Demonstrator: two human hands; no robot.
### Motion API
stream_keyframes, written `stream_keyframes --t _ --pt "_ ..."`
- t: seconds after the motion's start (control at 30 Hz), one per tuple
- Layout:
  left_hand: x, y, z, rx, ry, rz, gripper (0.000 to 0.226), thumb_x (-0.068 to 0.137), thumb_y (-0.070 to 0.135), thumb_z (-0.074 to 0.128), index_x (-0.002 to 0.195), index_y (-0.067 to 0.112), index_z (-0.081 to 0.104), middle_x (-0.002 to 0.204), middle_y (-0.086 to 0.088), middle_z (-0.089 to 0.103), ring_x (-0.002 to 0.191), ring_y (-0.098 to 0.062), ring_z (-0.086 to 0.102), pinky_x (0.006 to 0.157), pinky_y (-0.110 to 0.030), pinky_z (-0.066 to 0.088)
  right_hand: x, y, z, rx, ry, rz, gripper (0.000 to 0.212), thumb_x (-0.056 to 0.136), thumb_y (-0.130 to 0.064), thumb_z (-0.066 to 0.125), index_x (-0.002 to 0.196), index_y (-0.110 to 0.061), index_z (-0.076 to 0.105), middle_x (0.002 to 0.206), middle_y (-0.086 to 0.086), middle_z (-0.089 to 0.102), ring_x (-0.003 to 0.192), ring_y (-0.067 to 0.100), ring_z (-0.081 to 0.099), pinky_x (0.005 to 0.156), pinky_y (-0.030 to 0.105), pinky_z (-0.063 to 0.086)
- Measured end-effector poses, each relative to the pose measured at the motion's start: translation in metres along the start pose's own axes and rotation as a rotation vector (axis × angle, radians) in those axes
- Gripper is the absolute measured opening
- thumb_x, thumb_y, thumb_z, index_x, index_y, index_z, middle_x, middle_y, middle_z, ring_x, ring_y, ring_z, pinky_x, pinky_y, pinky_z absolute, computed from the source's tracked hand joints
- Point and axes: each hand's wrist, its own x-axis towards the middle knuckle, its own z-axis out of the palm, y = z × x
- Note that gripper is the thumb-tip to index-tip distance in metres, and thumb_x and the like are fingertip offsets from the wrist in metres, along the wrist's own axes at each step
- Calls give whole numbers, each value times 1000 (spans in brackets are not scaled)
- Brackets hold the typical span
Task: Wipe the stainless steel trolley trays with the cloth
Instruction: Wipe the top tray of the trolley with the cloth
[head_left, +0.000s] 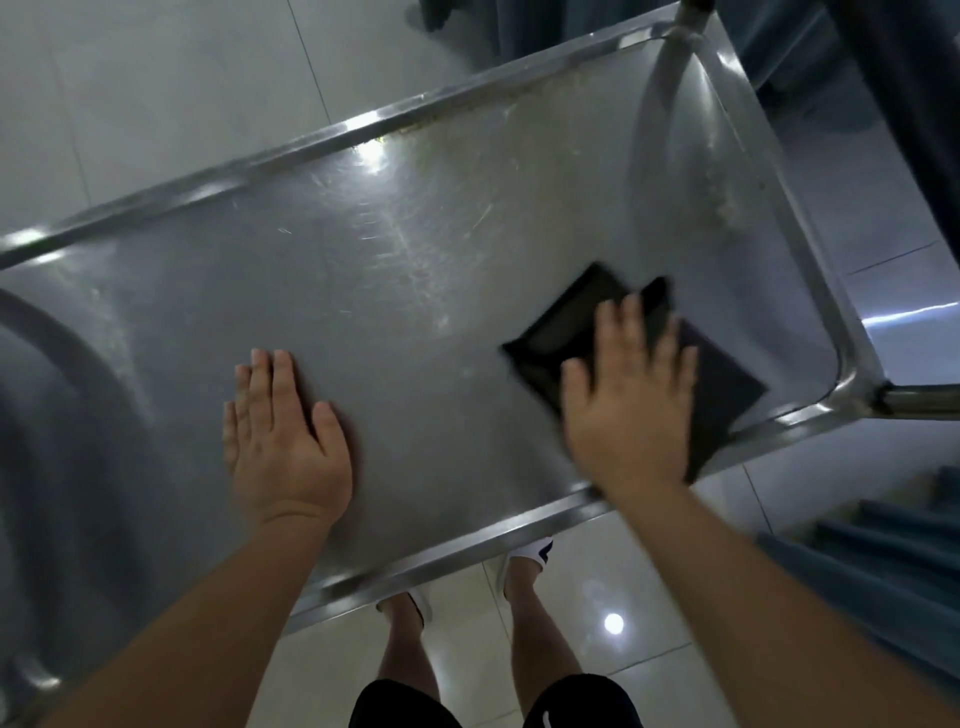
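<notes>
1 tray (395, 291) | 1 cloth (550, 338) under flat R hand (631, 410) | L hand (283, 441) flat on tray

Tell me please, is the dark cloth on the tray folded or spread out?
Folded: the cloth shows layered edges in a compact rectangle under the right hand.

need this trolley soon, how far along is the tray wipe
In hand: the right hand presses the dark cloth flat near the tray's right corner; the left hand rests on it. Left: residue along the far rim. Nothing looks finished.
</notes>
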Motion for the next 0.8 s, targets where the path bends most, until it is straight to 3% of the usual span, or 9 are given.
stream_keyframes --t 0.1,0.2,0.3,0.37,0.5,0.63,0.8 --pt "0 -1 -1 6 -13 -3 71 101 39 32 167 16 24 175 -5 19 162 -23 12 132 -43 6 -28 -72 22 16 -55 -274 70 101 -57 40 164 -28 28 172 -5 18 160 31 6 127 56 9" --pt "1 0 -2 10 -15 -13 71 100 38 31 167 16 24 175 -5 19 163 -23 11 132 -43 5 -21 -115 32 -11 -124 -600 70 101 -58 37 165 -30 24 173 -8 12 160 28 -1 126 55 6" --pt "2 0 -2 -9 -12 -8 70 100 37 31 167 15 26 175 -5 20 162 -23 12 132 -43 6 12 -123 29 -76 -190 -880 70 101 -61 30 165 -32 23 173 -10 13 160 24 -2 127 52 0" --pt "1 0 -2 -14 -5 -1 70 100 37 31 166 15 27 175 -6 21 162 -24 13 132 -44 7 39 -110 23 -94 -194 -946 71 99 -63 32 163 -35 25 171 -13 16 160 21 3 128 48 -1" --pt "1 0 -3 -10 1 7 71 99 37 31 166 13 29 174 -8 23 162 -27 17 131 -46 9 98 -47 -4 -108 -108 -755 71 95 -63 40 161 -38 32 169 -14 24 159 20 14 128 47 8" --pt "1 4 -7 -24 -14 -1 72 99 37 31 166 12 29 174 -8 22 162 -27 16 132 -46 9 164 44 -43 -138 -76 -334 73 95 -65 32 162 -36 27 171 -10 20 157 28 17 127 52 9" --pt "1 6 -8 -23 -27 -9 72 98 36 32 166 11 29 174 -9 22 162 -27 15 131 -47 9 186 62 -53 -63 29 184 74 98 -65 16 165 -33 12 174 -8 3 160 30 -1 128 52 -2"
